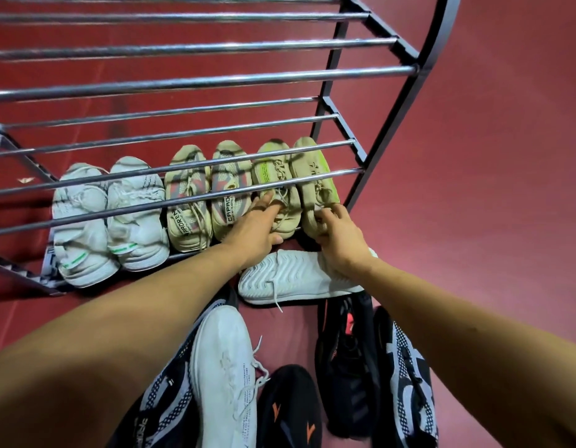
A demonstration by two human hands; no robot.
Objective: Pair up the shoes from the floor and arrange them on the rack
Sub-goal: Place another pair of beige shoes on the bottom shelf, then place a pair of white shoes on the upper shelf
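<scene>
1. Head view: my left hand (259,226) lies on the heel of the left olive shoe (273,185), fingers spread flat over its collar, thumb under the heel; my right hand (340,236) has its fingers curled and clamped on the heel of the right olive shoe (315,179)
2. Both olive shoes sit at the right end of the rack's (351,147) lowest shelf, just beside the beige pair (209,195); the white pair (109,218) is further left
3. I judge the step to be seating this third pair
4. Near me on the floor lie two unmatched white shoes (293,276), black ones (348,357) and patterned ones (406,376)
5. Next I should let go and find two that match
</scene>
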